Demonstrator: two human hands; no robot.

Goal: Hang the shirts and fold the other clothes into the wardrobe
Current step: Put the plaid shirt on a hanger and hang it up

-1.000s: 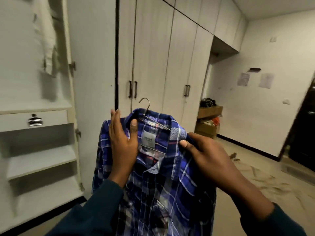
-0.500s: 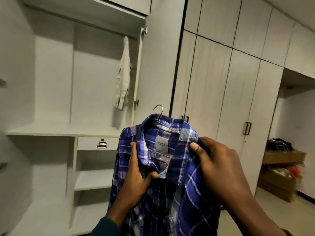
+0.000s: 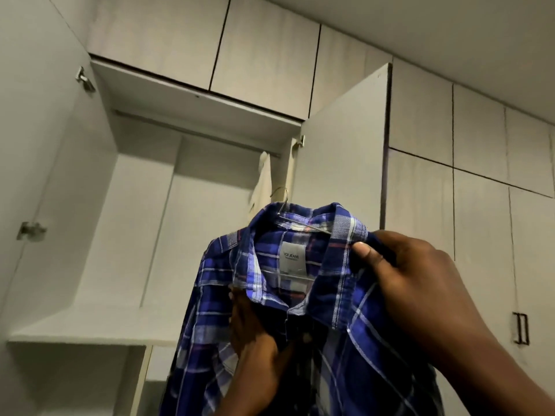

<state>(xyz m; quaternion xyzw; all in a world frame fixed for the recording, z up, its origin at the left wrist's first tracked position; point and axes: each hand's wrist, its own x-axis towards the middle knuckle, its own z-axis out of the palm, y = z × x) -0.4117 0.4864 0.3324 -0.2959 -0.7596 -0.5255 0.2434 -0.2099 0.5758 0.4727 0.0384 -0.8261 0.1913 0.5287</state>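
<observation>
Blue plaid shirt (image 3: 327, 283) on a wire hanger (image 3: 282, 199), held up in front of the open wardrobe (image 3: 144, 223), below its rail (image 3: 192, 132). Right hand (image 3: 420, 283) pinches the collar. Left hand (image 3: 255, 352) grips the front placket, fingers partly hidden. Pale garment (image 3: 262, 181) hangs at the rail's right end.

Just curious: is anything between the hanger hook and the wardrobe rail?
Head view: only a pale garment hanging from the rail, just above the hook.

Closed upper cabinets (image 3: 264, 52) are seen along the ceiling line. A dark handle pair (image 3: 521, 328) is mounted on a closed door (image 3: 480, 250) at right.
</observation>
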